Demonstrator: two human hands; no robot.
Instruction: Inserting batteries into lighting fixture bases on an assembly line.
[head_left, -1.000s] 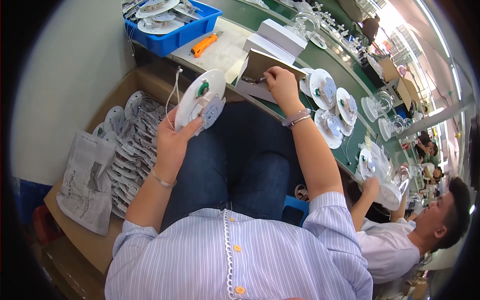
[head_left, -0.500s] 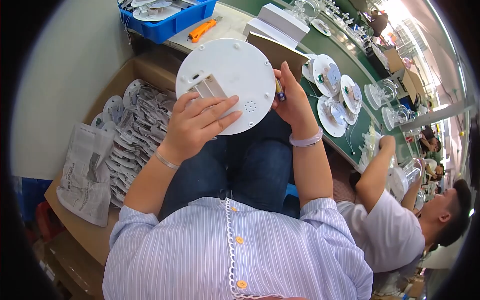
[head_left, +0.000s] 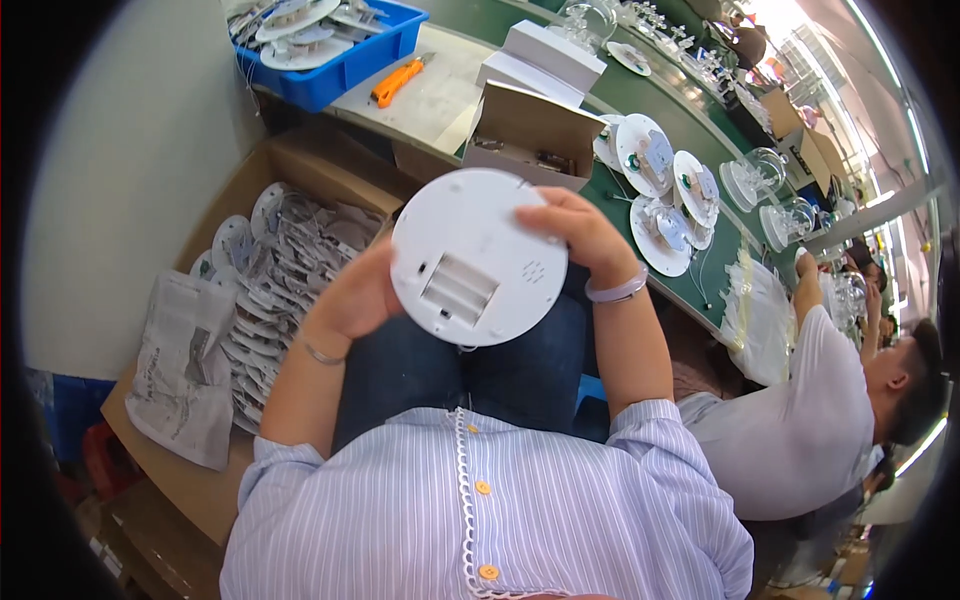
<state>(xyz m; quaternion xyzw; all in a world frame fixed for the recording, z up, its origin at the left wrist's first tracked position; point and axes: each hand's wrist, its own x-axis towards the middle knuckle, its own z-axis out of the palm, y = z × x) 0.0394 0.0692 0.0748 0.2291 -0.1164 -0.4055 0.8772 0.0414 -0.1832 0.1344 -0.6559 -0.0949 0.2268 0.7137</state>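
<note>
Head view shows the round white plastic disc [head_left: 478, 258], now lowered toward the lap, clamped between left hand [head_left: 352, 295] and right hand [head_left: 578, 232], its empty battery bay up.

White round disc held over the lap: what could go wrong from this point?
1. The white round disc is gripped only at its rim by the left hand and right hand, above the knees with no surface under it; a slip would likely drop it.
2. A thin wire hangs below it and might snag.
</note>
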